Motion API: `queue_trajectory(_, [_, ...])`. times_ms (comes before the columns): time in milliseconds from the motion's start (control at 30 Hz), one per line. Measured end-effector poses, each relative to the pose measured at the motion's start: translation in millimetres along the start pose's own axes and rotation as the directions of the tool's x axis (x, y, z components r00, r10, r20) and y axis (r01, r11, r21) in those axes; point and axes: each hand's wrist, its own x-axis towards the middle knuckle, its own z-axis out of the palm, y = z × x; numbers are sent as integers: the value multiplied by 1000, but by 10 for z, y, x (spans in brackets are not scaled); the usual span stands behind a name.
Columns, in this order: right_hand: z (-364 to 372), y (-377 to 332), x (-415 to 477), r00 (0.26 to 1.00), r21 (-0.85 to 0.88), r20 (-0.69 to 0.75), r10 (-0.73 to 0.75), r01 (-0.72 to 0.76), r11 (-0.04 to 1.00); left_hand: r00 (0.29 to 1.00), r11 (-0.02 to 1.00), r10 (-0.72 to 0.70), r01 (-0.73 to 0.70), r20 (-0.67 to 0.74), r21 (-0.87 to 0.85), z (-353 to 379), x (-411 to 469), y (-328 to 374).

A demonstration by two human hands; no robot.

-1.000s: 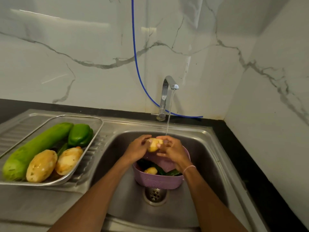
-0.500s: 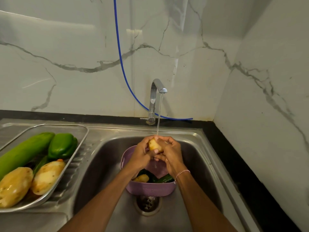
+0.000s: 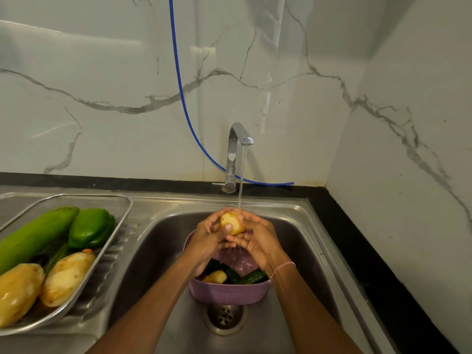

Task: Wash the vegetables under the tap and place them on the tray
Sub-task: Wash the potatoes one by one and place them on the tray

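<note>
Both hands meet over the sink (image 3: 301,241), right under the tap (image 3: 236,146). The left hand (image 3: 208,238) and the right hand (image 3: 259,242) cup a small potato (image 3: 232,223) between them. The fingers (image 3: 251,221) of both hands are curled round it, and the left thumb lies across its front. A thin stream of water (image 3: 240,185) falls from the spout onto the top of the potato.

Below the hands a purple basket (image 3: 229,293) stands in the sink, just behind the drain (image 3: 224,315). In it lie another small potato (image 3: 217,277) and dark green cucumbers (image 3: 254,277).

The metal tray (image 3: 122,208) rests on the draining board to the left of the sink. It carries a long green gourd (image 3: 35,235), a green pepper (image 3: 90,227) beside it, and two big peeled potatoes (image 3: 65,278) at the near end.

A blue hose (image 3: 178,72) hangs down the marble wall and passes behind the tap.
</note>
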Motion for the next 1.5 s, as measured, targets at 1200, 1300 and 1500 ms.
queue_trajectory(1200, [-17,103,189,958,-459,-159,-237,141,877,1000,794,3,3,-8,608,-37,-6,32])
queue_trajectory(1300, [27,129,157,969,-513,-46,-241,184,838,999,801,31,-12,-22,598,-61,25,-8])
queue_trajectory(1500, [7,148,151,983,-328,-19,-180,164,930,989,882,35,36,-142,470,-68,35,-48])
